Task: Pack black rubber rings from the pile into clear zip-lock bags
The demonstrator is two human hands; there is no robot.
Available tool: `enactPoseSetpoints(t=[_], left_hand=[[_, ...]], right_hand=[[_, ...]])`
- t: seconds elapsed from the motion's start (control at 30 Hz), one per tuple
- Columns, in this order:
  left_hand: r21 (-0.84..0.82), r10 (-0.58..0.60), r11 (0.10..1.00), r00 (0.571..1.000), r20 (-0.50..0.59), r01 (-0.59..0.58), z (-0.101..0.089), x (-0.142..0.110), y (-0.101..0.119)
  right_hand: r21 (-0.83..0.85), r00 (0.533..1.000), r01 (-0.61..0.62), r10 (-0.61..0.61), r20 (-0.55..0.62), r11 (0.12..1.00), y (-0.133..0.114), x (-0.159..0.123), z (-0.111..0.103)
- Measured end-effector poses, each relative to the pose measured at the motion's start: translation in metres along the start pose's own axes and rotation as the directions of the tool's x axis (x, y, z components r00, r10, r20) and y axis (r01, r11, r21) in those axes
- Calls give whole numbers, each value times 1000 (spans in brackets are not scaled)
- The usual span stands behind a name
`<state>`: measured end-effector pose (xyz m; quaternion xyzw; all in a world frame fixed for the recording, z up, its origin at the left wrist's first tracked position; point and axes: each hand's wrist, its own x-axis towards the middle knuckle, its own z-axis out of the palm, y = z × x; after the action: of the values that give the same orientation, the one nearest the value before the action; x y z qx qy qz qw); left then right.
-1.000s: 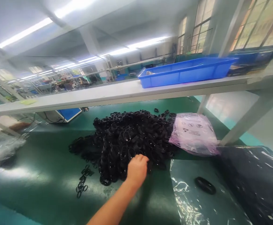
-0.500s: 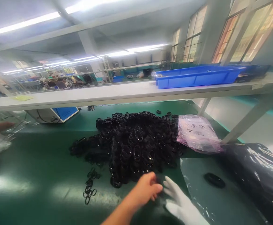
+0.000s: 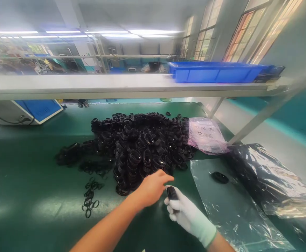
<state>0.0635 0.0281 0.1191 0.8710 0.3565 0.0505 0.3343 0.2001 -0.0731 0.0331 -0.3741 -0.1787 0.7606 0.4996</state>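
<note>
My right hand [image 3: 188, 211], in a white glove, is closed around a short stack of black oval rings [image 3: 172, 193] above the green table. Just left of that stack is my bare left hand [image 3: 153, 187], index finger stretched out toward it; its other fingers are partly hidden, and I see nothing held there. Beyond both hands rises a large heap of black oval rings [image 3: 146, 157]. Several loose thin rings [image 3: 89, 203] lie on the table to the left. At the right, one more black ring bundle [image 3: 220, 177] rests on a clear plastic sheet [image 3: 221, 203].
A pinkish plastic bag with printed symbols [image 3: 207, 134] lies right of the heap. Beside it are black plastic-wrapped goods [image 3: 263, 171]. A white shelf [image 3: 103, 84] crosses above, carrying a blue bin [image 3: 216, 72]. A grey and blue box [image 3: 37, 110] stands at the back left.
The right hand, earlier with its fingers apart, is now closed on a stack of rings. The left hand's index finger has straightened. The camera view has shifted, moving the scene left and up.
</note>
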Motion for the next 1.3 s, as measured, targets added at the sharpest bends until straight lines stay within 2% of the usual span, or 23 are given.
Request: enactPoseSetpoints(t=[0.07,0.13,0.2,0.27,0.33,0.4,0.47,0.5,0.53,0.6,0.67,0.7,0.73,0.77,0.83,0.87,0.9,0.93,0.97,1.03,1.1,1.17,1.3], left_hand=[[-11,28,1000,996,89,-27,17,1,5],[-14,20,1000,997,77,-19,30,1,5],[-15,13,1000,999,48,-12,33,-1,2],[0,17,1000,1000,18,-17,25,-3,-4],[62,-16,998,996,-86,22,9,-3,-12],[194,-95,970,966,-242,144,-11,2,-23],[376,-147,887,936,-320,268,-31,12,-34],[469,-154,835,940,-303,288,-39,19,-40],[545,-155,791,953,-261,278,-45,26,-44],[619,-145,756,977,-157,211,-56,38,-50],[629,-123,761,987,-107,163,-62,42,-47],[626,-104,765,988,-114,153,-63,40,-43],[619,-85,771,988,-127,146,-61,35,-37],[603,-73,784,987,-146,147,-56,29,-30],[539,-121,819,978,-170,195,-33,13,-18],[498,-184,833,970,-161,241,-15,6,-14],[473,-279,825,951,-133,309,6,-1,-13],[469,-362,799,924,-125,377,30,-5,-14],[476,-392,786,913,-113,396,54,-8,-17],[477,-452,777,891,-29,410,96,-11,-27],[467,-481,774,876,-2,427,123,-11,-36],[443,-484,781,875,-17,441,132,-13,-41],[323,-495,823,869,-1,468,123,-21,-41]], right_hand=[[40,998,-63,63,-7,997,-2,3,0],[79,987,-162,161,9,984,-4,4,-1],[98,975,-222,219,48,970,-7,4,-3],[76,977,-202,196,81,976,-9,3,-5],[19,986,-154,152,72,988,-11,2,-9],[-105,991,-131,132,-6,986,-12,3,-16],[-353,987,-124,80,-137,927,-11,7,-25],[-516,981,-115,13,-196,849,-10,9,-30],[-674,968,-121,-65,-244,729,-8,11,-35],[-889,933,-177,-215,-288,422,-3,14,-43],[-954,904,-259,-308,-295,153,1,16,-47],[-954,896,-293,-329,-298,64,3,16,-48],[-952,896,-305,-333,-293,16,4,17,-46],[-954,905,-299,-312,-289,18,5,18,-44],[-948,930,-281,-201,-307,149,6,19,-36],[-937,940,-270,-152,-307,222,8,21,-33],[-930,943,-264,-132,-304,255,10,22,-30],[-935,941,-269,-144,-307,231,14,23,-28],[-947,933,-286,-183,-311,150,18,25,-26],[-939,915,-335,-265,-303,-83,29,28,-27],[-907,917,-351,-281,-282,-234,38,30,-29],[-915,925,-324,-282,-254,-241,43,32,-30],[-952,930,-297,-248,-270,-77,37,34,-29]])
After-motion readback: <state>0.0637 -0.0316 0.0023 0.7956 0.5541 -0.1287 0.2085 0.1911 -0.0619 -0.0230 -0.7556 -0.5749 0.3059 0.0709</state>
